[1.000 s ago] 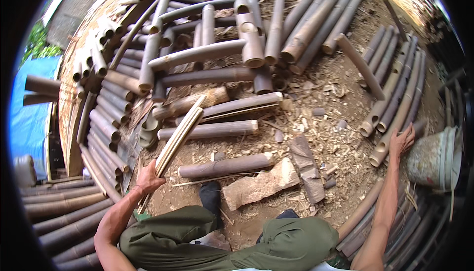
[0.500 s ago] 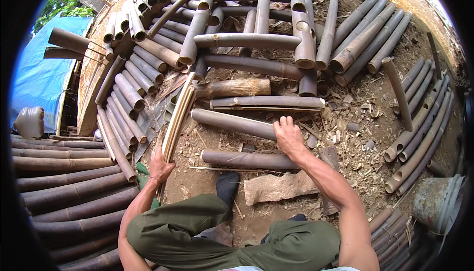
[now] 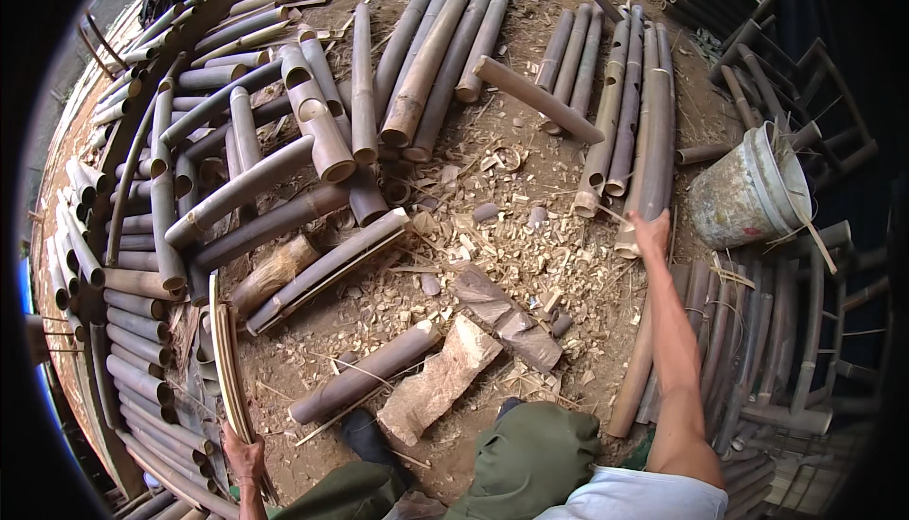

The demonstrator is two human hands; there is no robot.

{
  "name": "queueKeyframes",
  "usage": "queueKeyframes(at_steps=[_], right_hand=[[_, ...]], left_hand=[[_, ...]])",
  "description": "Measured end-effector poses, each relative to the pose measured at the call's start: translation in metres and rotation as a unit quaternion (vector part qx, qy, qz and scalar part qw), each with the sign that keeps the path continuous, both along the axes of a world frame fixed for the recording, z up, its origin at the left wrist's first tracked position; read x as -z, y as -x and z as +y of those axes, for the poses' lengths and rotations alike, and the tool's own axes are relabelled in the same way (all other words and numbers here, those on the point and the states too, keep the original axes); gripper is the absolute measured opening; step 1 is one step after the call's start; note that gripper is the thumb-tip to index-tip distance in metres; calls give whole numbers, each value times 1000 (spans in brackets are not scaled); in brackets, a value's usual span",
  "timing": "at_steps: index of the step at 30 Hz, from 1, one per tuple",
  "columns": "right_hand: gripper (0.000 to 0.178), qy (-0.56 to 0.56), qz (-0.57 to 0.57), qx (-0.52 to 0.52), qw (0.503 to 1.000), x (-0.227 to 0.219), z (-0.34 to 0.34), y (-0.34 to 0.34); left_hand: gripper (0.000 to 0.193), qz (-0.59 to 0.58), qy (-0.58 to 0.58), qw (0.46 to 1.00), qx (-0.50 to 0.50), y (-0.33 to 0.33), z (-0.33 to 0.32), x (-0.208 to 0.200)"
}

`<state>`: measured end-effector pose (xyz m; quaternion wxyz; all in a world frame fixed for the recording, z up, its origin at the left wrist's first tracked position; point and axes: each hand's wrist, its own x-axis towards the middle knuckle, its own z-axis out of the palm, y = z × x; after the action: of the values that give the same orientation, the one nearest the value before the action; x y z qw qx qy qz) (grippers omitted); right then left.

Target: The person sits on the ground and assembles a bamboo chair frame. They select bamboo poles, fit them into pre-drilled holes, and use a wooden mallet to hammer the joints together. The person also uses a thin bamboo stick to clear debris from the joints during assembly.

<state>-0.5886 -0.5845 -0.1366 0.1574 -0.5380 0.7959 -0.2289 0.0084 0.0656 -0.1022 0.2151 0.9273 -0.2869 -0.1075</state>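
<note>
My left hand (image 3: 244, 456) is closed around the lower end of a bundle of pale split bamboo strips (image 3: 227, 359), which stands tilted at the left. Out to the right, my right arm is stretched far forward. My right hand (image 3: 650, 234) grips the near end of a grey-brown bamboo tube (image 3: 654, 174), which lies along a row of long bamboo poles (image 3: 620, 113). Part of the grip is hidden by the hand itself. Between my hands, a short bamboo tube (image 3: 369, 373) rests on the ground beside a rough wood slab (image 3: 442, 378).
A notched wood block (image 3: 507, 316) lies among pale chips. Another bamboo length (image 3: 331, 269) and a thick log piece (image 3: 275, 274) lie by a bamboo frame (image 3: 246, 188). At the right stands a dirty white bucket (image 3: 748, 188). Stacked bamboo tubes (image 3: 137, 378) line the left.
My view has turned right. My right hand has carried the bamboo tube from the middle ground over to the poles at the right. The left hand still holds the strips.
</note>
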Motion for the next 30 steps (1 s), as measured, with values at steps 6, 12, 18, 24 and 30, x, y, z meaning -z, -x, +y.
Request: queueKeyframes(at_steps=[6, 12, 18, 24, 30], right_hand=[[78, 187, 273, -148, 932, -5, -56, -56], [74, 217, 109, -716, 655, 30, 124, -360], [48, 210, 251, -672, 664, 76, 143, -402], [48, 161, 187, -606, 756, 15, 127, -225], [76, -53, 22, -178, 982, 4, 104, -38]], left_hand=[[40, -18, -126, 991, -38, 1, 7, -7], [44, -42, -135, 988, -63, -2, 35, -6], [46, -54, -134, 987, -66, -3, -7, -23], [39, -46, -62, 997, -26, -1, 9, -2], [43, -48, -73, 995, 43, -10, -13, 5]])
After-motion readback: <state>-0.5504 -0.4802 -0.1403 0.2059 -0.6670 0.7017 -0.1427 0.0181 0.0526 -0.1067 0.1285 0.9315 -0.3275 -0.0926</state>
